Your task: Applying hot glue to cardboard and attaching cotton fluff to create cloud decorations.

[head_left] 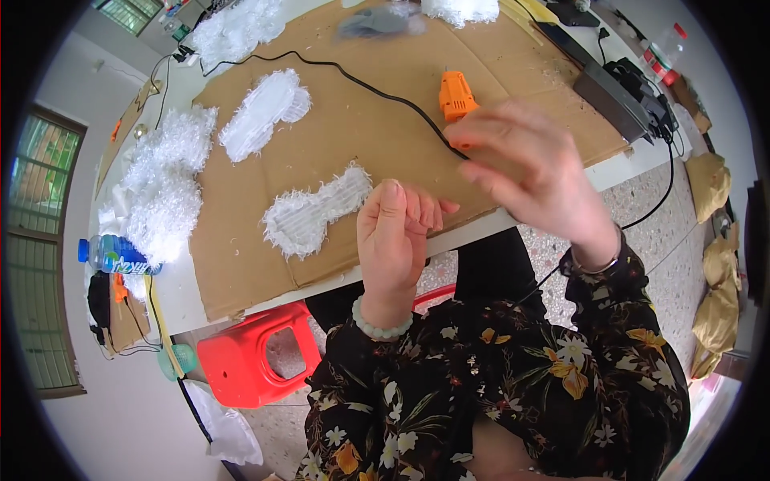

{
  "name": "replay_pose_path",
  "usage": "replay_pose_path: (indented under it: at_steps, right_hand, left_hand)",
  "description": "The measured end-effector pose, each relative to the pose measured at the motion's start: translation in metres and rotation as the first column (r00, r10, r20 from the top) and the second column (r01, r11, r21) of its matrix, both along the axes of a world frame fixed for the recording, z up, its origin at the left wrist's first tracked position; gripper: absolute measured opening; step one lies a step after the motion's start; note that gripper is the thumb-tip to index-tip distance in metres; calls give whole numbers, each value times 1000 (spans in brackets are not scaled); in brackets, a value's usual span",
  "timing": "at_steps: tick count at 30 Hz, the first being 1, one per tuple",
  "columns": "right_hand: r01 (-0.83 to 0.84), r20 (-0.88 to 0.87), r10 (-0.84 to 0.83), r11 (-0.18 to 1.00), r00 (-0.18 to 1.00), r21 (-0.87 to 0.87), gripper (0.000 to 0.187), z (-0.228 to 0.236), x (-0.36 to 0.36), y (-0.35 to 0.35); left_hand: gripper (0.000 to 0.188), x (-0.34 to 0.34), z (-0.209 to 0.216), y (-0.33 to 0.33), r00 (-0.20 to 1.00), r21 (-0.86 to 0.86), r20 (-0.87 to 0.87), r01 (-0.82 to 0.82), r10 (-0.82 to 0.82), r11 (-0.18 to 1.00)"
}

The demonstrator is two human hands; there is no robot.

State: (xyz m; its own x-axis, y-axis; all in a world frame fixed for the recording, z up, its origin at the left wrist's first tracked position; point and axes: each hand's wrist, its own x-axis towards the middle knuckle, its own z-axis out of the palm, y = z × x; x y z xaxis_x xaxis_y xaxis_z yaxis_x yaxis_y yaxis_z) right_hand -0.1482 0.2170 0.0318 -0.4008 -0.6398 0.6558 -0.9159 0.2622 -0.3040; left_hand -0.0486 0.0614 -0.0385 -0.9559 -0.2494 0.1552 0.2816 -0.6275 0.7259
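Observation:
My left hand (393, 240), with a pale bead bracelet, is raised over the near table edge. Its fingers are curled; whether they hold anything is hidden. Just left of it, a white sole-shaped piece with frayed edges (309, 215) lies on the brown cardboard (241, 264). Another white sole-shaped piece (261, 116) lies farther back. My right hand (537, 172), slightly blurred, hovers to the right with fingers and thumb apart and nothing visible between them. Its fingertips partly cover an orange handheld tool (457, 94) with a narrow tip; I cannot tell whether they touch it.
Fluffy white shreds (164, 188) are heaped along the left. A black cord (361, 84) crosses the cardboard. A blurred grey item (377, 22) lies at the back. A blue bottle (120, 254) lies far left, a black box (613, 100) sits right, and a red stool (241, 365) stands below.

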Motion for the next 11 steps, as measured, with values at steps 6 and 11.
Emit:
replay_pose_path:
  at_steps: [6,11]
  right_hand:
    - [-222,79,234,966,969,-131,19,-14,12,-28]
    - [-247,67,257,960,964,-129,17,-16,8,-27]
  left_hand:
    - [32,1,2,6,997,-35,74,-35,38,999]
    - [28,-2,-16,-1,988,-32,-132,82,-85,996]
